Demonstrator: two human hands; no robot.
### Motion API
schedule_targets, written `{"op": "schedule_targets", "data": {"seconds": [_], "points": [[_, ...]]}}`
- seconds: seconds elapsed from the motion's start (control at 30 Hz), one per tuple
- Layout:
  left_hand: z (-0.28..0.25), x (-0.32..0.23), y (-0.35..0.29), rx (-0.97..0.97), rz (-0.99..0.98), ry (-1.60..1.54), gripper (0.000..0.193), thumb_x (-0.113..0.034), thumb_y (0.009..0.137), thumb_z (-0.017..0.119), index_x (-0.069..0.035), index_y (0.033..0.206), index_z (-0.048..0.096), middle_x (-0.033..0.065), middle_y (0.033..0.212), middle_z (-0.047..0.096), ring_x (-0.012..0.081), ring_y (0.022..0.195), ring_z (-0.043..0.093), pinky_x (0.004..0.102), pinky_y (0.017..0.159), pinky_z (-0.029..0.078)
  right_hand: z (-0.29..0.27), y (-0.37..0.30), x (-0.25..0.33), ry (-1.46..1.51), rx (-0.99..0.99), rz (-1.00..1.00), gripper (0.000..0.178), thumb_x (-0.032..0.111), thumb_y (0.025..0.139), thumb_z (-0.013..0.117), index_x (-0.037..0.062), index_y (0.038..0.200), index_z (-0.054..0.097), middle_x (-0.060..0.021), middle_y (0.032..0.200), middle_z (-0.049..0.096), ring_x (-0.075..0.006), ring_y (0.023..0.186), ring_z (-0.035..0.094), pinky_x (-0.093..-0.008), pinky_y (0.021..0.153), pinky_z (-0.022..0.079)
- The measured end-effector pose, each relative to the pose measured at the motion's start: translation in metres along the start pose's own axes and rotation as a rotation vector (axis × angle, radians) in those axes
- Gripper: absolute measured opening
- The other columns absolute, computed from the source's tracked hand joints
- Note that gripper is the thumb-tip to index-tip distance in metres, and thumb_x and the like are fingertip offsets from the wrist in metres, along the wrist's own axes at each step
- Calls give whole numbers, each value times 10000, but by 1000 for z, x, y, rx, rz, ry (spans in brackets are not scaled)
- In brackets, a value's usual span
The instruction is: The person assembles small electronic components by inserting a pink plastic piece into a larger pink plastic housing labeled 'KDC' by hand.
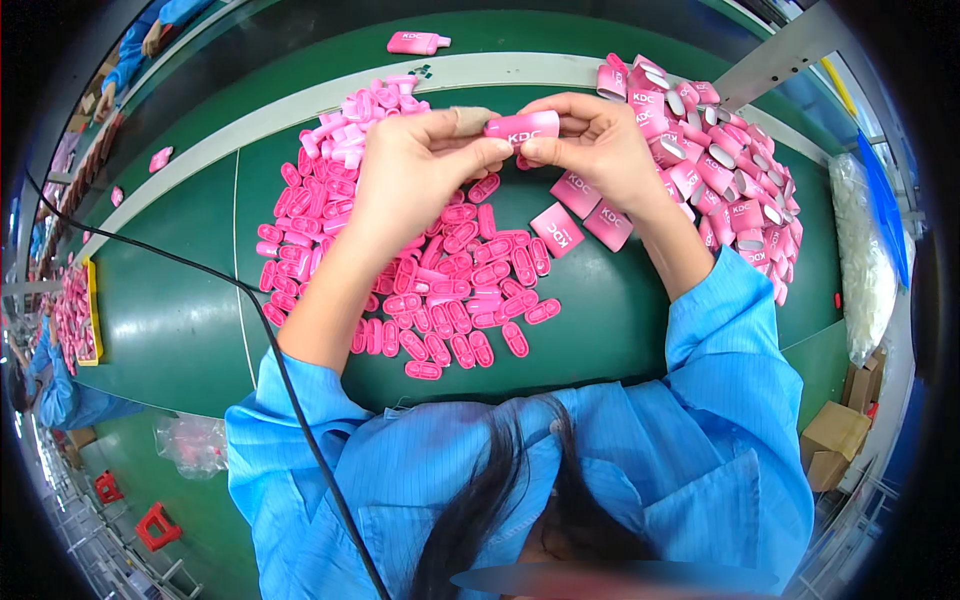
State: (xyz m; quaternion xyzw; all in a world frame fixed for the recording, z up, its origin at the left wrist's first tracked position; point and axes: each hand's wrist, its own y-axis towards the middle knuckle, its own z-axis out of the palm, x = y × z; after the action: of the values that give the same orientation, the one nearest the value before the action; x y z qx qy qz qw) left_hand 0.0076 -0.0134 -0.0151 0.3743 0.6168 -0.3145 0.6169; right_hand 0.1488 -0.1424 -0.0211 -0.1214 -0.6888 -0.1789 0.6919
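Between both hands, above the far part of the green worktable, is a pink casing [530, 127] with white lettering. My left hand [425, 165] pinches its left end between thumb and index finger, which wears a tan finger cover. My right hand [595, 150] grips the right end with thumb and fingers. Below and around my left forearm spread many bright pink oval caps [460, 270]. Pale pink mouthpiece-like pieces [350, 125] are heaped beyond my left wrist. To the right of my right hand lies a big pile of pink casings [735, 175], and a few loose ones [557, 230] lie nearer.
Past a pale rail, an assembled pink device [415, 43] lies on a green belt. A black cable [200, 265] crosses the left side. A metal post [785, 55] and a clear plastic bag [865, 260] stand at right. Co-workers' blue sleeves [130, 55] show at far left.
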Motion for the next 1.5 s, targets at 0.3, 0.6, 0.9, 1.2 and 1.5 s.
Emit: {"op": "schedule_targets", "data": {"seconds": [0.3, 0.6, 0.9, 1.2, 1.5], "points": [[10, 10, -3, -112, 302, 337, 227, -99, 763, 652, 24, 952, 625, 128, 769, 659, 125, 663, 637, 242, 592, 504, 8, -2, 0, -134, -101, -81, 278, 57, 743, 677, -47, 986, 591, -73, 815, 635, -94, 689, 586, -220, 623, 487], [15, 7, -6, 220, -88, -359, 402, -116, 819, 608, 8, 1180, 482, 92, 1086, 560, 156, 938, 578, 272, 822, 481, 32, -11, 13, -524, -42, -236, 282, 38, 732, 654, 10, 983, 527, -103, 886, 638, -143, 750, 632, -239, 676, 516], [-38, -22, 23, -156, -18, -641, 264, -42, 787, 596, 51, 1007, 484, 125, 909, 585, 232, 874, 618, 292, 732, 532, 26, 100, 13, -1012, -36, -478, 186, 91, 782, 572, 48, 962, 591, -121, 869, 637, -258, 800, 622, -325, 684, 477], [-44, -17, 22, -111, 18, -666, 240, 10, 779, 594, 43, 990, 485, 132, 928, 581, 230, 896, 611, 312, 762, 523, 38, 120, -22, -1042, 214, -526, 276, 42, 710, 572, 99, 979, 583, -160, 860, 598, -349, 849, 569, -407, 736, 468], [-15, 7, 10, 7, -32, -461, 286, -61, 777, 641, -9, 1026, 510, 43, 901, 560, 118, 793, 552, 238, 715, 465, 6, 29, 16, -525, -65, -218, 171, 101, 765, 639, 34, 914, 590, -68, 851, 600, -167, 807, 581, -263, 710, 458]]}}
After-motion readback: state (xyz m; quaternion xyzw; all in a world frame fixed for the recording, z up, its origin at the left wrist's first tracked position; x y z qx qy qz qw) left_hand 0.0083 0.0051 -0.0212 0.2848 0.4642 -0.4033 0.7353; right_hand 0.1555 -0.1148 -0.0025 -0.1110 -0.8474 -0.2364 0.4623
